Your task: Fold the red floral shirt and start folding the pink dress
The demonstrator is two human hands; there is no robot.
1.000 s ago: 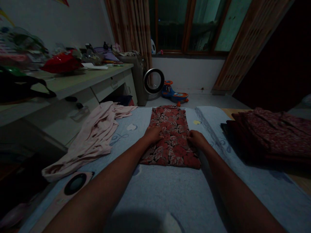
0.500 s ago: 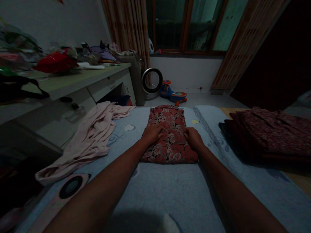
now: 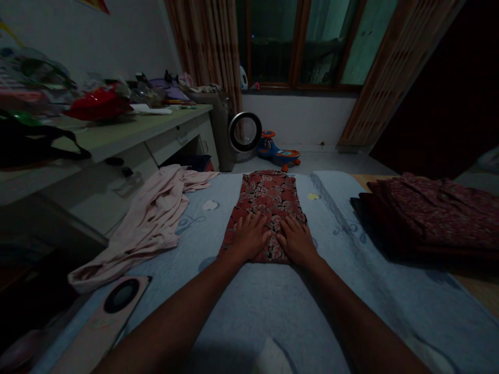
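My left grip (image 3: pixel 252 238) and right grip (image 3: pixel 295 241) are both spread, palms down and pinching nothing, on a red floral cloth (image 3: pixel 268 195). The cloth lies as a folded, long shape near the centre of my view, on a blue sheet (image 3: pixel 249 304). My left grip covers its seven o'clock part, my right its five o'clock part, thumbs apart. To press it flat well, I judge, I should bear down evenly and stroke outward toward nine and three, so that the layers do not bunch or skew. The twelve o'clock end looks uneven and probably wants a lighter touch. A crumpled pink garment (image 3: pixel 152 218) lies at nine o'clock; a stack of dark red clothes (image 3: pixel 440 218) sits at three.
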